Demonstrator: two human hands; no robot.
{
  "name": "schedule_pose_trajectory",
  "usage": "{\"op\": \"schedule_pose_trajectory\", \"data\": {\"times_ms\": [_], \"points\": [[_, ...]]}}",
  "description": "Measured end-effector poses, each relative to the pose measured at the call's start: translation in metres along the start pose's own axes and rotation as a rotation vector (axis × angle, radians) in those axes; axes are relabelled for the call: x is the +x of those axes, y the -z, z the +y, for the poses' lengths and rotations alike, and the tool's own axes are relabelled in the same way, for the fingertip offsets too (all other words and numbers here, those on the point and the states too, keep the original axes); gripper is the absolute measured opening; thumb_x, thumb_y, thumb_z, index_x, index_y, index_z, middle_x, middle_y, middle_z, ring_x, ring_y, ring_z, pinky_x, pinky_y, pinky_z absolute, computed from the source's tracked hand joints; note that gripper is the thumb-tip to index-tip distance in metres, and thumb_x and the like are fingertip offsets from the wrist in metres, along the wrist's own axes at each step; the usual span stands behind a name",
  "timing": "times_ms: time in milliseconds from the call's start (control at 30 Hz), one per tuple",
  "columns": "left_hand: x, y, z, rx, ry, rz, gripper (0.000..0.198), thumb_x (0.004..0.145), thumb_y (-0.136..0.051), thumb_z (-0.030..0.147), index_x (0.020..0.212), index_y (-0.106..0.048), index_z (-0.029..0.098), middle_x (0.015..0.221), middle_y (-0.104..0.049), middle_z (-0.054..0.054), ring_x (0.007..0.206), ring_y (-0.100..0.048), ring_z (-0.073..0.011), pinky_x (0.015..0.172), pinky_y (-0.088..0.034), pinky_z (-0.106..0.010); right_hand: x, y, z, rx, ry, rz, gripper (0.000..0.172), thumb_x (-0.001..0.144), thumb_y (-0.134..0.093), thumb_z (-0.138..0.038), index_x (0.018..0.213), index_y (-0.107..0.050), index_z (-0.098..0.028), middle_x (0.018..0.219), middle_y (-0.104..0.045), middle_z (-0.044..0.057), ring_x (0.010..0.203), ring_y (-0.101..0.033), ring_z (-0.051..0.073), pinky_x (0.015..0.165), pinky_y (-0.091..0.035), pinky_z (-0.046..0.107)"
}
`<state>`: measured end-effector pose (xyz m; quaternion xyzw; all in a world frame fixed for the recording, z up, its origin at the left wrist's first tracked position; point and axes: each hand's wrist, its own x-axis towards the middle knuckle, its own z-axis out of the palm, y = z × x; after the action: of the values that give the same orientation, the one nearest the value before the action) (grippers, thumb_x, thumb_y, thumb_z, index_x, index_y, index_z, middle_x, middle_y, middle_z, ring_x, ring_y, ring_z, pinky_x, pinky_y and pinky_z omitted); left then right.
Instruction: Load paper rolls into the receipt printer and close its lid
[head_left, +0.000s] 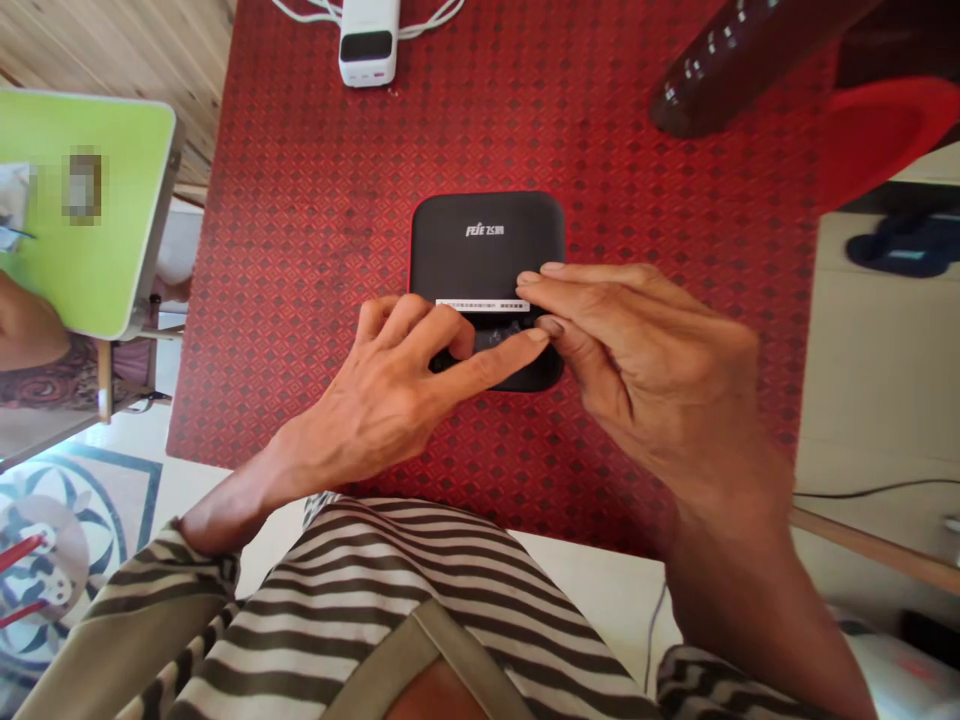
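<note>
A black rounded-square case (484, 245) with white lettering lies on the red patterned tablecloth (315, 200). A thin white strip (480, 304) runs across its near part. My left hand (405, 385) rests on the case's near edge, fingers curled and the index finger stretched right across the case. My right hand (637, 350) pinches the right end of the white strip between thumb and fingertips. Both hands hide the near part of the case.
A white power bank (367, 42) with white cables lies at the table's far edge. A dark remote-like object (720, 65) and a red plastic chair (885, 130) stand far right. A green table (82, 210) with another person's arm is at left.
</note>
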<state>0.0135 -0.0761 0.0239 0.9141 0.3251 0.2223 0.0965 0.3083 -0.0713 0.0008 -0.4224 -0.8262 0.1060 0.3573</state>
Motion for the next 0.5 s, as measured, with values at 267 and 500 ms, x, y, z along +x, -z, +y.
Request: {"op": "schedule_pose_trajectory", "data": {"times_ms": [267, 500], "points": [[-0.018, -0.065, -0.054, -0.515, 0.444, 0.438, 0.078, 0.126, -0.076, 0.075, 0.195, -0.048, 0.05, 0.194, -0.062, -0.009, 0.173, -0.065, -0.0438, 0.137, -0.064, -0.07, -0.005, -0.004, -0.002, 0.099, -0.085, 0.027, 0.046, 0.127, -0.072, -0.018, 0.161, -0.092, -0.041, 0.152, -0.098, 0.003, 0.145, -0.094, 0.038, 0.126, -0.082, 0.061], [-0.032, -0.093, -0.071, -0.814, 0.588, 0.384, 0.089, 0.115, -0.088, 0.087, 0.188, -0.056, 0.049, 0.201, -0.059, -0.01, 0.192, -0.052, -0.0502, 0.155, -0.052, -0.071, -0.011, -0.008, -0.004, 0.088, -0.158, 0.002, 0.046, 0.129, -0.067, -0.022, 0.164, -0.09, -0.042, 0.156, -0.096, 0.003, 0.151, -0.092, 0.037, 0.13, -0.08, 0.062]]}}
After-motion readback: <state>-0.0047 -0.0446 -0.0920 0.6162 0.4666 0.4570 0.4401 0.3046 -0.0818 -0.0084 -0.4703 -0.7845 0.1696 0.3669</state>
